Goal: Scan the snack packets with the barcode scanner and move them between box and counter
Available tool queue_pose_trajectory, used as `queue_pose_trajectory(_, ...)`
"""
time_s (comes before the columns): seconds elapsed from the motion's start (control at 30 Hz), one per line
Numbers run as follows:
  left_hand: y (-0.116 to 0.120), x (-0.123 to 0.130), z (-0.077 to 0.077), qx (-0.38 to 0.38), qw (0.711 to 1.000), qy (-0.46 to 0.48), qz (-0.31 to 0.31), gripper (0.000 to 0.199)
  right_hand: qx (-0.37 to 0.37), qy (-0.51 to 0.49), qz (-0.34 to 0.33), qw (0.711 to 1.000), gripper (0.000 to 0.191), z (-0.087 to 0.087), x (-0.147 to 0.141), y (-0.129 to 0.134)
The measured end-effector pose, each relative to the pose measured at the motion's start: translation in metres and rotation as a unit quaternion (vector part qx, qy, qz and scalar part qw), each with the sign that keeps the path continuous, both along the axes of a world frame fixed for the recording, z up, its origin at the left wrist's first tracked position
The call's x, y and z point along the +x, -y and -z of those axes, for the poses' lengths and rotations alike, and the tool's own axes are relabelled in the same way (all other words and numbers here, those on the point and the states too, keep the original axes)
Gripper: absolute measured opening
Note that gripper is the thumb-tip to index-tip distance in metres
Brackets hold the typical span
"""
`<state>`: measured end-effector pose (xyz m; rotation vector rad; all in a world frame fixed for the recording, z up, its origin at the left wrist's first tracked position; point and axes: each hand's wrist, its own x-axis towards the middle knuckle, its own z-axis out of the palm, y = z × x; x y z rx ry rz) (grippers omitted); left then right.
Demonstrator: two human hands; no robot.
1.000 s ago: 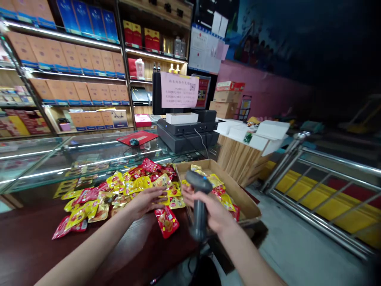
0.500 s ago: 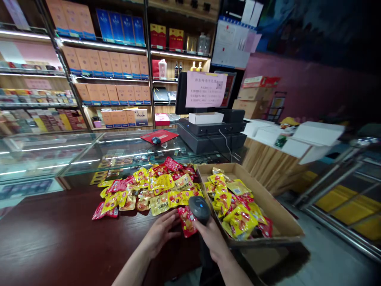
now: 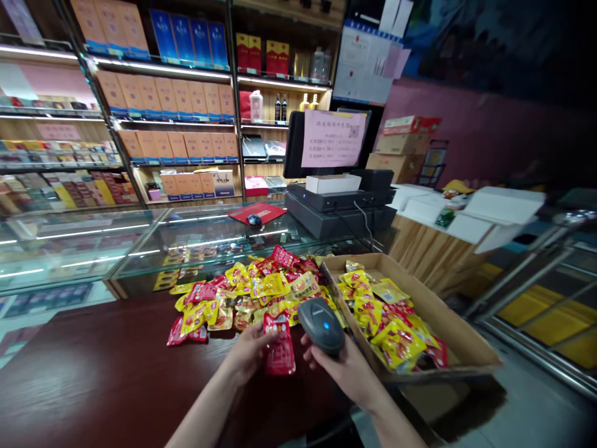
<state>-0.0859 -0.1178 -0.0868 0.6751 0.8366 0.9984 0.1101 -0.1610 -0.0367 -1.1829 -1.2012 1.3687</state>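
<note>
My left hand (image 3: pixel 249 350) pinches the left edge of a red snack packet (image 3: pixel 280 351), held just above the dark red tabletop (image 3: pixel 102 373). Wrapped round a dark grey handheld scanner (image 3: pixel 321 323) with a blue light is my right hand (image 3: pixel 342 367); the scanner's head is just right of the packet. Behind both hands lies a pile of yellow, red and gold packets (image 3: pixel 270 286). On the right, an open cardboard box (image 3: pixel 457 330) holds more such packets.
Behind the pile stand a glass counter (image 3: pixel 186 242), a red mat with a mouse (image 3: pixel 254 219), and a monitor bearing a pink paper (image 3: pixel 333 140). Shelves of boxes (image 3: pixel 168 99) line the back. A metal railing (image 3: pixel 527 348) is at far right.
The red packet is now lifted and turned, gripped by my left hand. My right hand has moved the scanner slightly right and tilted it. The view has shifted a little.
</note>
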Motion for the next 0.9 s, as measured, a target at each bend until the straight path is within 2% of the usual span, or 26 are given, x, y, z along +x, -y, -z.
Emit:
queue_pose_trajectory(0.13,-0.029,-0.013,-0.021,0.029,0.998,-0.038,-0.049,0.039,0.014,0.074,-0.049,0.996,0.025,-0.001,-0.002,0.001)
queue_pose_trajectory(0.23,-0.045,-0.013,-0.021,0.04,0.995,-0.072,-0.049,0.04,0.001,0.101,-0.076,0.992,0.023,0.008,-0.006,-0.003)
queue_pose_trajectory(0.37,-0.05,0.0,-0.012,0.03,0.994,-0.093,-0.057,0.041,-0.043,0.055,-0.064,0.996,0.024,0.015,-0.008,-0.016)
queue_pose_trajectory(0.47,-0.056,0.014,-0.011,0.038,0.992,-0.091,-0.073,0.044,-0.045,0.024,-0.075,0.996,0.024,0.008,-0.008,-0.033)
queue_pose_trajectory(0.67,-0.093,0.027,-0.032,0.132,0.982,-0.07,-0.113,0.042,-0.032,-0.013,-0.079,0.996,0.023,-0.011,-0.02,-0.075)
queue_pose_trajectory(0.8,-0.103,0.02,-0.044,0.146,0.973,-0.087,-0.155,0.035,0.007,-0.011,-0.069,0.998,0.028,-0.004,-0.029,-0.086)
queue_pose_trajectory(0.9,-0.1,0.011,-0.044,0.138,0.972,-0.093,-0.167,0.035,0.035,0.005,-0.071,0.997,0.031,0.004,-0.035,-0.088)
